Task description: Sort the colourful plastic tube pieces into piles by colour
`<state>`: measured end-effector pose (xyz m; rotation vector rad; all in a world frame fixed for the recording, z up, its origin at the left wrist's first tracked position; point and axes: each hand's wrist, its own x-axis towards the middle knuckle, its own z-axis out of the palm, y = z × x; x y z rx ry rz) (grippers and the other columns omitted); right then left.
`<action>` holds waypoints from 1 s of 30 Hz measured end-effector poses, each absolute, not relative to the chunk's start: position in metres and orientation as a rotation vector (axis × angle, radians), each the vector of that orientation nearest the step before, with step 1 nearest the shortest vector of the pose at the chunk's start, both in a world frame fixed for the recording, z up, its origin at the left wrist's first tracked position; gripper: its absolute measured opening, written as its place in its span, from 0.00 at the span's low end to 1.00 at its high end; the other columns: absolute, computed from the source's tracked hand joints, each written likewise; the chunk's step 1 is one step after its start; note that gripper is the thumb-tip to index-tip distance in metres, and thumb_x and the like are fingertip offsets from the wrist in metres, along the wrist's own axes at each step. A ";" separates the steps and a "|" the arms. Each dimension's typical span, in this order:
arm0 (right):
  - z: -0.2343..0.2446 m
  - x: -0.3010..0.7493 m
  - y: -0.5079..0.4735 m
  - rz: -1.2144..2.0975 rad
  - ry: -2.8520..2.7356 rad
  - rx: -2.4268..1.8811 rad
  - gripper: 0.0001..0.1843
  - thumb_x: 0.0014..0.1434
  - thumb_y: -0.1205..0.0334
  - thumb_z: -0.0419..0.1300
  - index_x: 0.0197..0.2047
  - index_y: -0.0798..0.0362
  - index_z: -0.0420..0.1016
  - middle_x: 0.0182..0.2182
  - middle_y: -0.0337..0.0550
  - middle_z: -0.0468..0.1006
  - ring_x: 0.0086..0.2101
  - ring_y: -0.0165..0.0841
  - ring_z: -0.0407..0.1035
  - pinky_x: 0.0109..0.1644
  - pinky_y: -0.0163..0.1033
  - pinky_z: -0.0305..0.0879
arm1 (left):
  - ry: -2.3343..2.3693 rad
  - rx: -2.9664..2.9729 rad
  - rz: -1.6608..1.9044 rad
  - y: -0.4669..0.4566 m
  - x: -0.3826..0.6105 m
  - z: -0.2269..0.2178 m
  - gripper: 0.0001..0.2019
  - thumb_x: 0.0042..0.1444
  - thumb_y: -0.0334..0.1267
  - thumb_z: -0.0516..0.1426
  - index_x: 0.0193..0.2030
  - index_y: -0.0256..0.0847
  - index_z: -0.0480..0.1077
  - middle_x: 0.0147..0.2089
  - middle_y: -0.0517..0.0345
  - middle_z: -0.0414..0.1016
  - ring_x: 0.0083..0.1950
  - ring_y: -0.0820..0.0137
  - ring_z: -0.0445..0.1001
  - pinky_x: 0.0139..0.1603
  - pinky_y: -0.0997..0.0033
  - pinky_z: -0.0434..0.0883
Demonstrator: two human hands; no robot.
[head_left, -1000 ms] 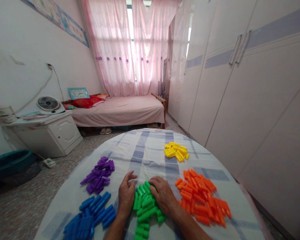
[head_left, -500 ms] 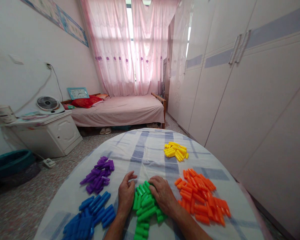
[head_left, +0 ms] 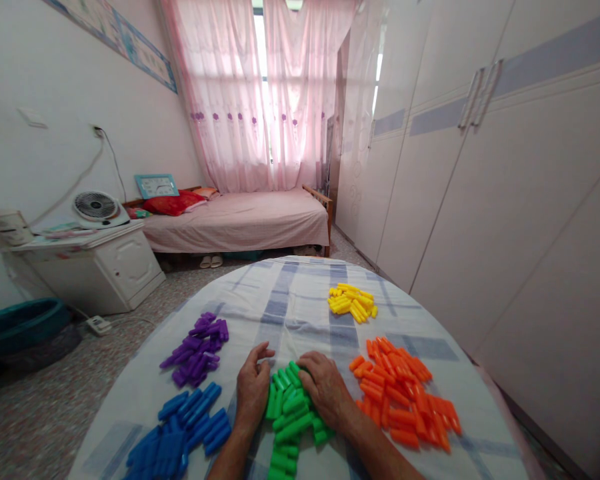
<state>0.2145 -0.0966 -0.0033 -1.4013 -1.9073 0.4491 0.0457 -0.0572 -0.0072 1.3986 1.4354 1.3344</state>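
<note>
A pile of short green plastic tube-shaped pieces (head_left: 293, 417) lies at the near middle of the round table, between my two hands. My left hand (head_left: 253, 387) rests on its edge along the pile's left side, fingers apart and holding nothing. Over the upper right edge of the pile lies my right hand (head_left: 327, 390), its fingers loosely bent and touching green pieces without a visible grip. Like pieces form an orange pile (head_left: 403, 393) to the right and a blue pile (head_left: 183, 433) at the near left. Beyond the blue one is a purple pile (head_left: 195, 350). The yellow pile (head_left: 353, 302) sits farthest back.
A checked white and blue cloth (head_left: 300, 287) covers the table. Tall white wardrobes (head_left: 480, 200) line the right side. Behind stands a bed (head_left: 250, 220) before pink curtains. At left are a white cabinet (head_left: 115, 273) with a fan (head_left: 97, 208) and a teal bin (head_left: 23, 320).
</note>
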 end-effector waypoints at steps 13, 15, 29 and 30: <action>-0.004 0.214 -0.095 0.442 -1.918 -1.406 0.10 0.63 0.62 0.52 0.45 0.49 0.72 0.43 0.40 0.74 0.46 0.32 0.65 0.53 0.38 0.55 | 1.438 1.445 1.303 -0.057 0.045 -0.010 0.23 0.46 0.39 0.49 0.49 0.34 0.68 0.40 0.52 0.76 0.25 0.72 0.68 0.28 0.71 0.65; -0.004 0.214 -0.096 0.443 -1.919 -1.402 0.10 0.63 0.62 0.52 0.45 0.49 0.72 0.43 0.40 0.74 0.46 0.32 0.65 0.53 0.38 0.55 | 1.442 1.449 1.299 -0.057 0.045 -0.010 0.22 0.46 0.39 0.49 0.49 0.35 0.68 0.40 0.52 0.76 0.24 0.72 0.67 0.28 0.71 0.65; -0.002 0.214 -0.096 0.444 -1.914 -1.403 0.11 0.64 0.61 0.51 0.44 0.49 0.73 0.43 0.41 0.74 0.46 0.32 0.65 0.53 0.38 0.56 | 1.427 1.441 1.349 -0.056 0.044 -0.011 0.19 0.46 0.39 0.51 0.45 0.36 0.70 0.37 0.52 0.78 0.26 0.70 0.71 0.27 0.70 0.67; -0.002 0.214 -0.096 0.447 -1.915 -1.403 0.11 0.63 0.61 0.51 0.44 0.49 0.73 0.43 0.41 0.74 0.46 0.32 0.65 0.53 0.38 0.56 | 1.427 1.443 1.345 -0.055 0.044 -0.012 0.19 0.46 0.39 0.51 0.45 0.36 0.70 0.37 0.52 0.78 0.27 0.69 0.71 0.28 0.70 0.67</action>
